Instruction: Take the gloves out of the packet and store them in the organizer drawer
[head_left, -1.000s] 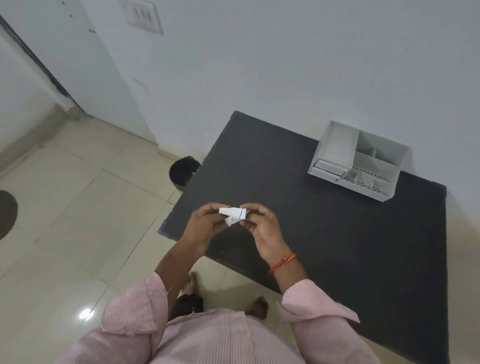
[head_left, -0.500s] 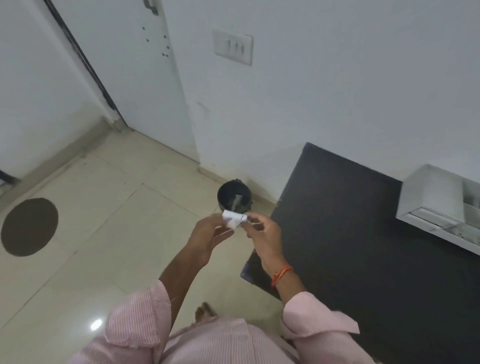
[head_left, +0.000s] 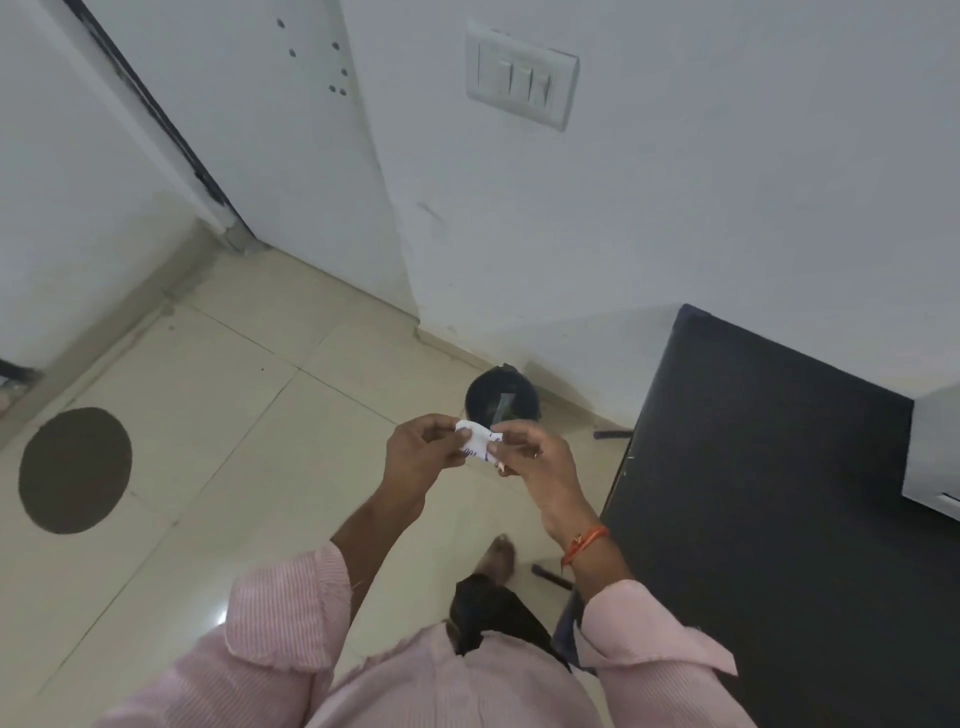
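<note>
A small white packet (head_left: 478, 444) with blue print is pinched between my two hands above the floor, just in front of a black bin. My left hand (head_left: 423, 449) grips its left side and my right hand (head_left: 535, 457) grips its right side. No glove shows outside the packet. Only a corner of the white organizer (head_left: 935, 457) is visible at the right edge, standing on the black table (head_left: 753, 493).
A black round bin (head_left: 501, 400) with a strip inside stands on the tiled floor against the wall, left of the table. A round dark floor cover (head_left: 75, 470) lies far left. A door and a switch plate (head_left: 522, 75) are on the wall.
My view has swung left, away from the table toward the floor and bin. Both hands, still holding the packet, moved from over the table edge to over the floor near the bin.
</note>
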